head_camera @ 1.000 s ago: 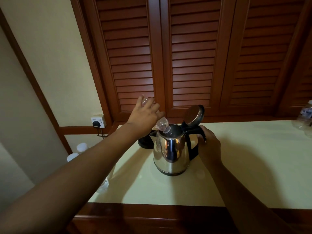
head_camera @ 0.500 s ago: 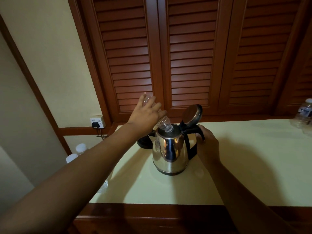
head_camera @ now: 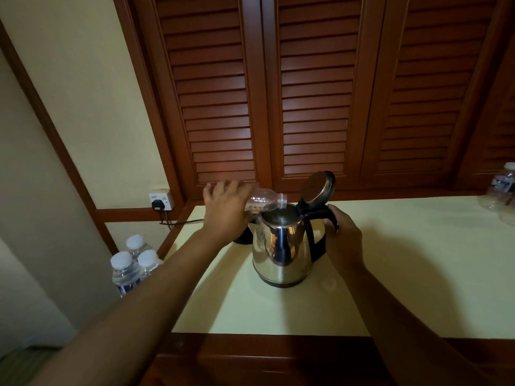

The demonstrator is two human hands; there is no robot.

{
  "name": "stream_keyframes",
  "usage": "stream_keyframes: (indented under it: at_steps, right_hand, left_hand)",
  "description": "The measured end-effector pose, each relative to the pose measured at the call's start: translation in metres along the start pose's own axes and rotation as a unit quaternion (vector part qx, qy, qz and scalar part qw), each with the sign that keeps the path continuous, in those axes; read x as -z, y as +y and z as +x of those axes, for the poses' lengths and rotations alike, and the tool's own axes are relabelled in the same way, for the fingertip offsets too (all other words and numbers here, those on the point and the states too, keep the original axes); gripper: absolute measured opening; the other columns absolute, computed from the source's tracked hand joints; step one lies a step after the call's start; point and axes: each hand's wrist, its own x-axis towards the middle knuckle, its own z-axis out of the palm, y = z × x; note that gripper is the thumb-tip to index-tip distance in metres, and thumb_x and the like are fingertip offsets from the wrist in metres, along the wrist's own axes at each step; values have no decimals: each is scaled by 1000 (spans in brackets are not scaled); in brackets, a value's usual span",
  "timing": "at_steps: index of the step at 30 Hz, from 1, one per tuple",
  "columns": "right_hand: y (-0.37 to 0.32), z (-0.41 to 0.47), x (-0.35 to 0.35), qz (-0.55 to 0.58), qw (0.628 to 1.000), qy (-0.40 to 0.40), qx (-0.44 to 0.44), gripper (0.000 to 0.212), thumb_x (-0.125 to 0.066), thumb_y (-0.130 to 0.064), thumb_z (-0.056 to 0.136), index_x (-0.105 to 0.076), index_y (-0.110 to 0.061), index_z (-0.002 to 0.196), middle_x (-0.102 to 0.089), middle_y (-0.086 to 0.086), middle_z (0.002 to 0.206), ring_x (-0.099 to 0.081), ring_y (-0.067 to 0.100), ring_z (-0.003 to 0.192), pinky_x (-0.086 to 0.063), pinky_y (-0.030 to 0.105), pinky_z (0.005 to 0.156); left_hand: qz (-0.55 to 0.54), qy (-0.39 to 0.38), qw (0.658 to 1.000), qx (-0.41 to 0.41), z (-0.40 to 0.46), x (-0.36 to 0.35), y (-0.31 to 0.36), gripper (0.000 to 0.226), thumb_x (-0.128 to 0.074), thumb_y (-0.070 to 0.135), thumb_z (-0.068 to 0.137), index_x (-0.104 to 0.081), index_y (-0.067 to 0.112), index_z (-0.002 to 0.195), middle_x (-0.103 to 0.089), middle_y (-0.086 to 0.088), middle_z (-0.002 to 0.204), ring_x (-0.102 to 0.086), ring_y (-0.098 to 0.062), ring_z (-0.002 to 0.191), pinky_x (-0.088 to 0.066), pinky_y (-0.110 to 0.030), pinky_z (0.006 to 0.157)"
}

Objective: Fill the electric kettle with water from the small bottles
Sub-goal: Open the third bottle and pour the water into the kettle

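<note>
A shiny steel electric kettle (head_camera: pixel 281 252) stands on the pale yellow counter (head_camera: pixel 404 274) with its lid (head_camera: pixel 316 188) flipped up. My left hand (head_camera: pixel 227 211) grips a small clear plastic bottle (head_camera: pixel 266 203), lying almost level with its uncapped mouth over the kettle's opening. The bottle looks empty. My right hand (head_camera: pixel 344 235) is closed around the kettle's black handle (head_camera: pixel 315 215).
Three capped full water bottles (head_camera: pixel 133 263) stand low at the left beside the counter. A black kettle base (head_camera: pixel 243 238) sits behind the kettle, its cord running to a wall socket (head_camera: pixel 161 201). More clear bottles (head_camera: pixel 501 190) stand at the far right. Louvred wooden doors rise behind.
The bottle in my left hand has swung from steeply tipped, mouth down in the kettle, to almost level. My right hand has stayed on the handle.
</note>
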Motion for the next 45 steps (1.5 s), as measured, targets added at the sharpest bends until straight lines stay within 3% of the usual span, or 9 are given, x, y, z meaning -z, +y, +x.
stream_keyframes:
  at_steps: [7, 10, 14, 17, 20, 28, 32, 39, 45]
  right_hand:
    - [-1, 0, -2, -17, 1000, 6, -12, 37, -37, -31, 94, -61, -8, 108, -66, 5, 95, -60, 13, 89, -38, 2, 76]
    - [-3, -1, -2, -13, 998, 7, -56, 27, -43, -15, 95, -60, -7, 115, -66, 8, 104, -60, 19, 99, -45, 17, 86]
    - [-17, -1, 3, -3, 990, -20, -141, 38, -49, -7, 93, -49, -9, 131, -57, 9, 126, -51, 24, 120, -37, 25, 94]
    - [-15, -14, 7, -13, 971, -40, -235, 54, -52, -10, 92, -34, -12, 143, -40, 10, 146, -40, 26, 133, -36, 37, 105]
    - [-8, -37, 11, -44, 957, -74, -277, 53, -55, -9, 90, -37, -11, 140, -44, 12, 143, -44, 28, 128, -38, 40, 104]
    - [6, -75, 11, -199, 911, -287, -222, 49, -57, -23, 90, -44, -18, 136, -46, 9, 138, -45, 26, 125, -36, 31, 102]
    - [8, -75, 17, -287, 876, -366, -124, 35, -44, -16, 94, -55, -11, 126, -54, 10, 131, -49, 26, 118, -35, 29, 97]
    - [-53, -39, 75, 10, 956, -243, -167, 32, -59, -22, 91, -60, -18, 122, -61, -7, 112, -57, 6, 100, -43, 13, 80]
    - [-67, -8, 110, 10, 947, -302, -107, 26, -58, -22, 91, -64, -19, 116, -60, -11, 105, -56, -3, 91, -42, 9, 78]
  left_hand:
    - [-292, 19, 945, 148, -32, -30, -4, 62, -68, 46, 78, -44, 37, 134, -55, 4, 129, -48, -23, 119, -38, -50, 99]
    - [-395, 25, 901, 179, -45, -36, -1, 61, -67, 55, 71, -47, 41, 127, -59, 8, 122, -54, -17, 113, -46, -47, 94]
    - [-487, 20, 858, 159, -77, -41, 12, 51, -73, 27, 81, -51, 35, 125, -59, 11, 122, -55, -7, 111, -45, -23, 89]
    - [-519, -5, 839, 163, -100, -49, 27, 41, -70, 33, 83, -49, 48, 114, -59, 22, 108, -56, 2, 101, -47, -21, 80]
    - [-516, -26, 838, 176, -116, -62, 37, 27, -65, 34, 88, -51, 57, 92, -60, 26, 90, -59, 4, 85, -51, -26, 74]
    - [-551, -68, 814, 174, -132, -85, 55, 38, -69, 28, 84, -48, 31, 117, -59, 10, 107, -57, -4, 93, -48, -22, 78]
    - [-563, -65, 805, 173, -132, -88, 69, 41, -70, 26, 83, -45, 35, 115, -59, 17, 99, -57, 1, 90, -48, -20, 75]
    - [-548, -88, 825, 108, -133, -84, 103, 52, -69, 22, 85, -38, 46, 119, -48, 33, 108, -47, 27, 95, -37, 4, 73]
    - [-490, -80, 862, 100, -121, -91, 136, 67, -72, 34, 82, -38, 27, 139, -49, 5, 139, -48, -11, 123, -37, -15, 91]
